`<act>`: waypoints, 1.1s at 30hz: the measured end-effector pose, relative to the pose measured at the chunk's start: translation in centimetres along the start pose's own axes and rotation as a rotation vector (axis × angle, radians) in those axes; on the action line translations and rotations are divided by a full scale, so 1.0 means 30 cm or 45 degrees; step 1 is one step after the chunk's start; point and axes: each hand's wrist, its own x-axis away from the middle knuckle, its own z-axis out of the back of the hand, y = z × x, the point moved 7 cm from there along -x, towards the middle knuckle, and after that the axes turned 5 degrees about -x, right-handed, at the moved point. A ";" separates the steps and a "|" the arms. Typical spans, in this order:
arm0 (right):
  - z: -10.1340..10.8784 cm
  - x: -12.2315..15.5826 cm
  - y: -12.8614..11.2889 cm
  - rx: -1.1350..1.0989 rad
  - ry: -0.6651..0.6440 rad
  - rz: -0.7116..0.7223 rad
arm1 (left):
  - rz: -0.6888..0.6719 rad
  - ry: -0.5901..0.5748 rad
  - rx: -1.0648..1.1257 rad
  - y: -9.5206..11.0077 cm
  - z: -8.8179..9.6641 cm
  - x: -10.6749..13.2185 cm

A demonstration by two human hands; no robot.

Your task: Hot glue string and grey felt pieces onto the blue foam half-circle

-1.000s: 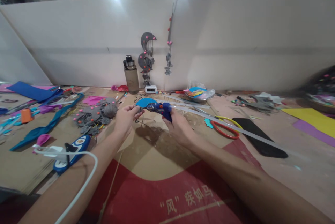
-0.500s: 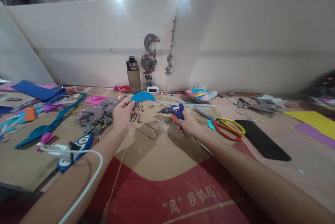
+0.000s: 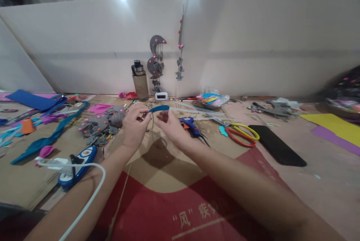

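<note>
Between my two hands is a blue felt piece (image 3: 159, 108), now seen nearly edge-on as a curved strip. My left hand (image 3: 134, 126) pinches its left end between thumb and fingers. Closed at its right side, my right hand (image 3: 171, 127) has its fingertips against the lower edge. A thin grey cord (image 3: 152, 130) hangs below the felt and loops over the cardboard. Just right of my right hand lies a blue glue gun (image 3: 191, 126) with an orange trigger, touched by neither hand.
Scissors (image 3: 242, 136) with red and yellow handles and a black phone (image 3: 277, 145) lie to the right. Grey felt pieces with pink dots (image 3: 97, 124) and a blue-and-white device (image 3: 78, 166) with a white cable are on the left. A bottle (image 3: 140, 85) stands behind.
My right hand has put the glue gun down on the table and moved left to the blue felt piece. The felt has tilted from a flat half-round view to nearly edge-on.
</note>
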 end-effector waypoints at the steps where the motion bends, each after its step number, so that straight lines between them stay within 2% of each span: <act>1: -0.035 -0.008 0.014 -0.158 0.003 -0.064 | -0.008 -0.003 0.018 0.006 0.000 0.000; 3: -0.081 -0.015 0.025 -0.357 0.016 -0.132 | 0.064 0.008 0.088 -0.009 0.002 -0.003; 5: -0.095 -0.016 0.021 -0.386 0.003 -0.132 | 0.219 0.005 0.183 -0.047 -0.004 -0.005; 8: -0.066 -0.018 0.017 -0.291 0.031 -0.075 | 0.443 -0.050 0.371 -0.106 -0.035 0.000; 10: -0.033 -0.024 0.022 -0.229 0.096 -0.036 | 0.519 -0.089 0.502 -0.129 -0.059 0.008; 15: 0.009 -0.034 0.025 -0.114 0.197 0.020 | 0.574 -0.163 0.666 -0.136 -0.095 0.021; 22: 0.011 -0.028 -0.009 -0.082 0.214 0.149 | 0.643 -0.106 0.757 -0.097 -0.095 0.033; 29: 0.020 -0.024 0.006 -0.059 0.234 0.074 | 0.643 -0.056 0.801 -0.085 -0.086 0.035; 33: 0.027 -0.022 0.006 -0.048 0.246 0.053 | 0.659 -0.081 0.822 -0.081 -0.090 0.035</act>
